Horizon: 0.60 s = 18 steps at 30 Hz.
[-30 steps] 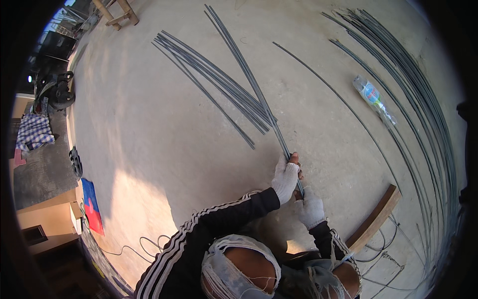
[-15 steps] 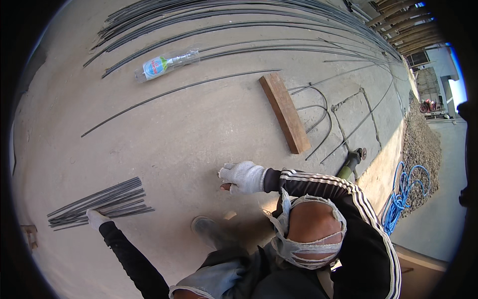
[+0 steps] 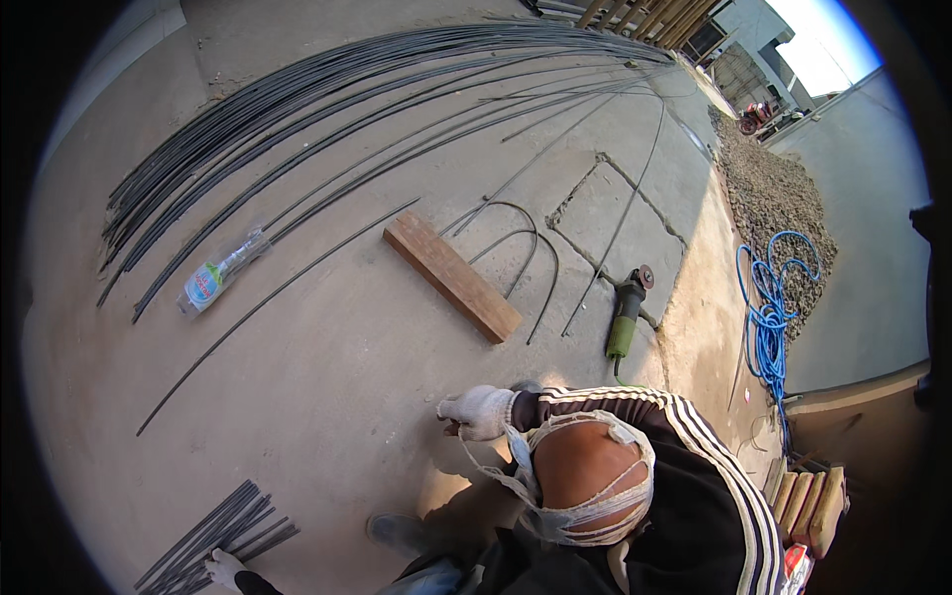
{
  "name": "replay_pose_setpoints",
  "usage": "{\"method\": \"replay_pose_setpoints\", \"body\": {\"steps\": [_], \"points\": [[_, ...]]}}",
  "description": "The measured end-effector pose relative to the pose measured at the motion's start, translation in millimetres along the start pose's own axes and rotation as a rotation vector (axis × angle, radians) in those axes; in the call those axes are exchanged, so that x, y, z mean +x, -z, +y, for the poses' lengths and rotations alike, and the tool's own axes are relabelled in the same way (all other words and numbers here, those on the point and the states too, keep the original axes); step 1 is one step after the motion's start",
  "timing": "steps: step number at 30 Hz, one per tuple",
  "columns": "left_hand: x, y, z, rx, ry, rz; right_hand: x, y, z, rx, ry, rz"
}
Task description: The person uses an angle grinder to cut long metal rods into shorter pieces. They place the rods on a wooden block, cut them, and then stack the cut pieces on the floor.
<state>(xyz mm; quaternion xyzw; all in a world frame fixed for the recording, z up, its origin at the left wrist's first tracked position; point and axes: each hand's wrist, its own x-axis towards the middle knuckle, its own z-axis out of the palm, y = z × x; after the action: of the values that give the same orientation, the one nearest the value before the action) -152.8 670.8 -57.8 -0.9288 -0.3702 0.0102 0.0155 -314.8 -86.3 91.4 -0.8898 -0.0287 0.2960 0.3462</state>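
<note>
Left hand (image 3: 226, 569) touches rods (image 3: 220, 527) — clamped or not, I can't tell — running near-left to far-right; bottle (image 3: 205, 286), block (image 3: 451, 278) lie beyond.

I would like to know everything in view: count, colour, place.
long rods: many, dark grey, top
separate rod: one, grey, left
bent rods: at least two, grey, centre
short rods: several, grey, lower left
bottle: one, clear, left
wooden block: one, brown, centre
angle grinder: one, green and dark, right
hose: one, blue, right
gravel heap: one, grey, upper right
wall: one, grey, right
poles: several, brown, top right
stacked pieces: several, tan, lower right
left hand: one, white glove, at short rods
right hand: one, white glove, below centre
striped sleeve: one, black and white, lower right
trousers: one pair, pale blue, bottom
</note>
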Motion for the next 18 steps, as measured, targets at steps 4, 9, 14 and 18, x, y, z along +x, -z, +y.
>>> {"method": "replay_pose_setpoints", "body": {"steps": [4,9,14,18], "points": [[-11,39,24,0.013,-0.135,0.233,-64,28,28,0.187,-0.205,0.301],[-41,183,154,-0.350,-0.537,0.321,-136,34,117,0.510,-0.634,0.731],[-159,318,357,-0.423,-1.143,0.196,-151,24,237,0.741,-0.846,1.070],[-288,353,499,-0.328,-1.598,-0.025,-145,26,274,0.474,-0.966,1.057]]}}
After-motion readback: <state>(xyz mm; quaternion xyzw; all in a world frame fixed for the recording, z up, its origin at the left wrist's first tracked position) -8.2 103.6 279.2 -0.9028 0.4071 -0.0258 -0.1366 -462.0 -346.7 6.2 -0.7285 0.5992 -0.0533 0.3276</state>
